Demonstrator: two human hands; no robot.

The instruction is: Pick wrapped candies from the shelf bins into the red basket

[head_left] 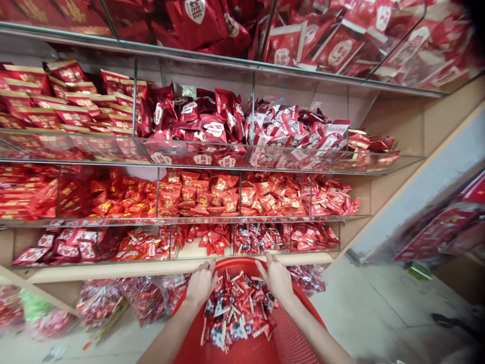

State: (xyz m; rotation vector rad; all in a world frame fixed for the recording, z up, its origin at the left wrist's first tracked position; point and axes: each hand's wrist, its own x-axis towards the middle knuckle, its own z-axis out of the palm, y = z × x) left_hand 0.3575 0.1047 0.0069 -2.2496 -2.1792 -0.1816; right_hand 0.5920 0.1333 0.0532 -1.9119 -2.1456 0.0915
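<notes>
A red plastic mesh basket (293, 336) is tilted against the front edge of the lowest shelf. Inside lies a heap of small red candy packets (237, 311) with white-and-black prints. My left hand (200, 285) is closed over the far left part of the basket's rim. On the far right part of the rim, my right hand (278, 280) grips with its thumb on the inner side; its other fingers are partly hidden. Just beyond the rim, the lowest shelf has a compartment of similar red-and-black packets (257, 237). Beside it, red packets (214, 238) partly cover a compartment floor.
Glass-fronted shelves (212, 161) hold several compartments of red and gold packets. Clear plastic bags of packets (102, 303) lie beneath the lowest shelf (125, 270). At right are a tiled floor (364, 298) and stacked red packages (435, 232).
</notes>
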